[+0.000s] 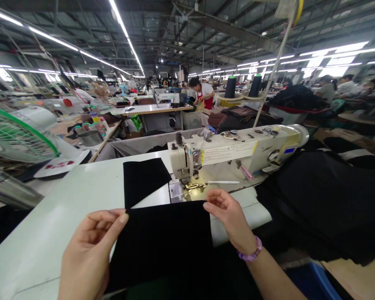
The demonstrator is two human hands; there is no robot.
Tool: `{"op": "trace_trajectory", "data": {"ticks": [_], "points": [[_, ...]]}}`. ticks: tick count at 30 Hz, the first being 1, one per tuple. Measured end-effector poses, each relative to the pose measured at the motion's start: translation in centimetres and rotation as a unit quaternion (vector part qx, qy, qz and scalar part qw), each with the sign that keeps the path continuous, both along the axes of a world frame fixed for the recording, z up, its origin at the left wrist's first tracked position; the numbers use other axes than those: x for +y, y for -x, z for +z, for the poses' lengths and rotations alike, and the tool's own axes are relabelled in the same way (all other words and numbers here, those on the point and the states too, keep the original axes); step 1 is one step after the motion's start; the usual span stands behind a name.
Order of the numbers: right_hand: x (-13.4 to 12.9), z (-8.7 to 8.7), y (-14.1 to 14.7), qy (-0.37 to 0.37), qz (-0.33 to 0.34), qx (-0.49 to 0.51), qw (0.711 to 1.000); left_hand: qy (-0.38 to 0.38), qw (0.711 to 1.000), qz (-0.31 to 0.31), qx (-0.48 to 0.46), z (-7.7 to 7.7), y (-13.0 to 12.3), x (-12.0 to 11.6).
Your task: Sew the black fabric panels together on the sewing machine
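A black fabric piece is stretched between my two hands at the front of the white sewing table. My left hand pinches its upper left corner, and my right hand, with a purple band at the wrist, pinches its upper right corner. Just beyond the cloth stands a sewing machine, its lit needle area close to my right fingers. Another black piece lies flat left of the machine head, partly behind the held one.
A green-rimmed fan and a metal cylinder are at the left. A large black fabric pile fills the right. White and pink tools lie on the machine bed. Behind, a person in a red apron bends over.
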State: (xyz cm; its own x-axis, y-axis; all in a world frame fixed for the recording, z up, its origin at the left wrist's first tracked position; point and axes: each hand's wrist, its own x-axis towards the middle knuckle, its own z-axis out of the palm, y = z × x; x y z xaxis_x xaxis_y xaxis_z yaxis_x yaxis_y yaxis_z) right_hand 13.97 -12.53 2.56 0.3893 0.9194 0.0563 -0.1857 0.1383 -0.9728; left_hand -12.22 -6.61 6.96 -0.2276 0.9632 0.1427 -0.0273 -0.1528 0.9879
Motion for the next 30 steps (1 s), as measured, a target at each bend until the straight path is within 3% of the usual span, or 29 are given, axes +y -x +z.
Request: {"op": "trace_trajectory", "data": {"ticks": [2,4,6,7,9,11,14,17,20,24,30], "points": [[-1.0,0.5,0.3,0.006,0.049,-0.087,0.995,-0.074,0.993,0.005,0.094,2.2,0.1,0.6],[-2.5,0.5,1.2,0.017,0.094,-0.163,0.982,-0.144,0.965,-0.02,0.217,4.8,-0.5,1.9],[-4.2,-0.3,2.4,0.03,0.128,-0.2,0.971,-0.177,0.915,-0.106,0.347,6.2,-2.0,4.0],[-4.9,-1.1,3.1,0.03,0.141,-0.21,0.967,-0.165,0.885,-0.173,0.4,6.2,-3.1,5.2],[-6.1,-3.1,4.1,0.009,0.149,-0.231,0.962,-0.118,0.838,-0.292,0.445,4.5,-5.4,7.8],[-6.6,-5.3,4.6,-0.031,0.136,-0.267,0.954,-0.095,0.815,-0.368,0.437,1.0,-7.5,9.8],[-6.7,-7.6,4.3,-0.075,0.096,-0.332,0.935,-0.092,0.821,-0.372,0.423,-4.4,-9.3,11.0],[-6.6,-8.1,3.4,-0.108,0.084,-0.416,0.899,-0.099,0.839,-0.345,0.409,-7.4,-9.3,10.8],[-6.5,-7.7,2.5,-0.147,0.1,-0.496,0.85,-0.102,0.849,-0.331,0.398,-7.9,-8.9,10.8],[-5.9,-7.2,2.0,-0.161,0.089,-0.549,0.815,-0.092,0.854,-0.331,0.391,-8.0,-9.5,11.9],[-4.0,-7.1,1.9,-0.174,0.044,-0.551,0.815,-0.062,0.86,-0.302,0.406,-8.5,-11.4,14.4]]}}
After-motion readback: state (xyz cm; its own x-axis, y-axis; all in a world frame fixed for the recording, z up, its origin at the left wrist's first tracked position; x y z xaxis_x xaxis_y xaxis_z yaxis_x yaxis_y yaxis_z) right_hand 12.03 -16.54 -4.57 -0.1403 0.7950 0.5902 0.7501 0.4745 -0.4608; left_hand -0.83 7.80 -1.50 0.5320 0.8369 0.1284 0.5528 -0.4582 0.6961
